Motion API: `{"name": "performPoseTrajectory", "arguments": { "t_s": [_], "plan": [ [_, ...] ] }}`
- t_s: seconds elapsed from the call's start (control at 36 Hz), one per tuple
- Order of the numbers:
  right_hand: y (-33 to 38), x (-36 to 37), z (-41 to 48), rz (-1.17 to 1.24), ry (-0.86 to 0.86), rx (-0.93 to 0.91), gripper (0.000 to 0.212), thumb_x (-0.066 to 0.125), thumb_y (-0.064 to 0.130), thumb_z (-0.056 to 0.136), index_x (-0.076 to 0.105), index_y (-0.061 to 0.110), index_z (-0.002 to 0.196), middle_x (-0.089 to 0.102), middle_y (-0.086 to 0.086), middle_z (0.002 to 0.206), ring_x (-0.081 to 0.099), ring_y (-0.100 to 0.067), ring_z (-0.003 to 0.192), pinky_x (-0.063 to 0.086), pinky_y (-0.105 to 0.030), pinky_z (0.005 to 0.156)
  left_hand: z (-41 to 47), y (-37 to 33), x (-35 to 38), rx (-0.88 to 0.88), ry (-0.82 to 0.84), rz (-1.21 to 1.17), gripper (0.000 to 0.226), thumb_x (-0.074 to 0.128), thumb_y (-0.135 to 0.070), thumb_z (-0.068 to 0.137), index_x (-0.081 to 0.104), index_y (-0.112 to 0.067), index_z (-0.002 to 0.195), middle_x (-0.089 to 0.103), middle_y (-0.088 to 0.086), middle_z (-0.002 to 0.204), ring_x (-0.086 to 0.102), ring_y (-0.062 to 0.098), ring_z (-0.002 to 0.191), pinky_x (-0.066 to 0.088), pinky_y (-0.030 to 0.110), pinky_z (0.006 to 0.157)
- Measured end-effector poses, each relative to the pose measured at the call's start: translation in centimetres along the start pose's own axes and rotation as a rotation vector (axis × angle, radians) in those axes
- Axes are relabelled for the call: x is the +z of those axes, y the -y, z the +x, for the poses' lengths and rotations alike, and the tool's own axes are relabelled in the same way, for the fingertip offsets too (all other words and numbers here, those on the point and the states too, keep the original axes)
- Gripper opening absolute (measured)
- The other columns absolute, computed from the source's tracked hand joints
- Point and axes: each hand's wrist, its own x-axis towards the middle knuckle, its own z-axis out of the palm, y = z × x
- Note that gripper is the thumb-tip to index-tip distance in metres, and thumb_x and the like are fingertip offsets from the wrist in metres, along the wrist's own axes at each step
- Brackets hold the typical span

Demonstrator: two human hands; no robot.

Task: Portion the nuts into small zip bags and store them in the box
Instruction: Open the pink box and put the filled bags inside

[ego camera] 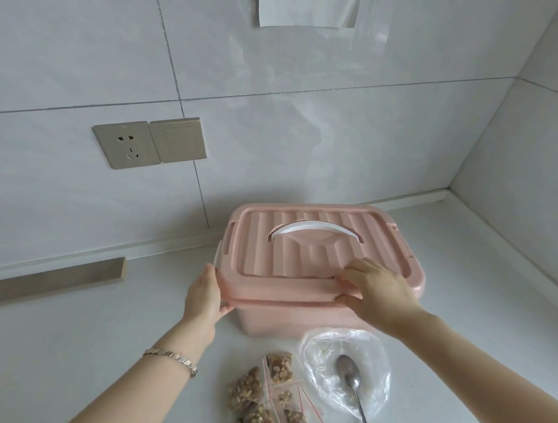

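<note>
Your left hand [205, 295] and right hand [379, 296] grasp the front rim of the pink ribbed plastic box lid [300, 258], fingers curled; nut-filled clear zip bags [252, 391] lie near on the bench [84, 346].

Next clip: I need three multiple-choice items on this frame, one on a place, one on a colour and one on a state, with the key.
1. Where does the spoon lie?
A. in a cup
B. on the clear plastic bag
C. on a plate

2. What colour is the handle of the lid?
A. white
B. green
C. black

3. How does the lid stand?
A. on the box, with the left hand and right hand gripping its front edge
B. flat on the counter
C. leaning on the wall

Key:
1 B, the spoon's bowl rests on the bag.
2 A, the handle is white against the pink lid.
3 A, the lid sits on the box, with fingers of both hands round its rim.
</note>
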Motion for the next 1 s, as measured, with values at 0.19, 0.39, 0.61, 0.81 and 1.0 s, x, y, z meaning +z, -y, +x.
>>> {"name": "performPoseTrajectory", "arguments": {
  "t_s": [0.19, 0.39, 0.61, 0.81, 1.0],
  "plan": [
    [-1.3, -4.0, -0.2, 0.032, -0.169, 0.064, 0.028, 0.069, 0.032, 0.078, 0.067, 0.018, 0.101, 0.060, 0.005, 0.104, 0.052, -0.019, 0.104, 0.048, -0.036, 0.072, 0.8, 1.0, -0.3, 0.094, 0.025, 0.099, 0.015, 0.045, -0.017, 0.095, 0.060, -0.014, 0.096, 0.061, 0.007, 0.092, 0.057, 0.023, 0.082, 0.050, 0.033, 0.073],
    [-7.1, -5.2, -5.2, 0.217, -0.355, 0.481, 0.029, 0.071, 0.019, 0.079, 0.067, 0.008, 0.105, 0.061, -0.005, 0.110, 0.054, -0.024, 0.102, 0.026, -0.013, 0.062, 1.2, 2.7, -0.5, 0.290, 0.040, 0.361, 0.033, 0.042, 0.002, 0.086, 0.062, -0.011, 0.109, 0.061, 0.008, 0.096, 0.050, 0.019, 0.074, 0.043, 0.027, 0.063],
    [-13.8, 1.0, -11.1, 0.165, -0.306, 0.949, 0.026, 0.059, 0.028, 0.086, 0.065, 0.011, 0.103, 0.059, -0.010, 0.113, 0.056, -0.034, 0.094, 0.041, -0.036, 0.071, 1.3, 3.4, -0.7, 0.402, 0.025, 0.351, 0.021, 0.045, 0.004, 0.084, 0.062, -0.004, 0.094, 0.052, 0.002, 0.070, 0.042, 0.019, 0.068, 0.037, 0.027, 0.065],
    [-14.7, 8.5, -13.6, 0.226, -0.154, 1.024, 0.012, 0.058, 0.021, 0.082, 0.065, 0.012, 0.082, 0.058, -0.009, 0.096, 0.052, -0.028, 0.084, 0.033, -0.031, 0.059, 1.3, 3.6, -1.1, 0.412, 0.030, 0.329, 0.031, 0.051, 0.001, 0.084, 0.063, -0.026, 0.074, 0.059, 0.002, 0.079, 0.046, 0.019, 0.074, 0.038, 0.034, 0.074],
    [-14.3, 12.7, -15.1, 0.138, -0.028, 1.005, 0.019, 0.061, 0.023, 0.082, 0.065, 0.013, 0.098, 0.058, -0.006, 0.108, 0.051, -0.026, 0.106, 0.035, -0.030, 0.065, 0.7, 3.2, -1.1, 0.438, 0.078, 0.318, 0.036, 0.051, 0.005, 0.086, 0.051, -0.026, 0.066, 0.050, 0.007, 0.080, 0.042, 0.018, 0.075, 0.043, 0.019, 0.064]
  ]
}}
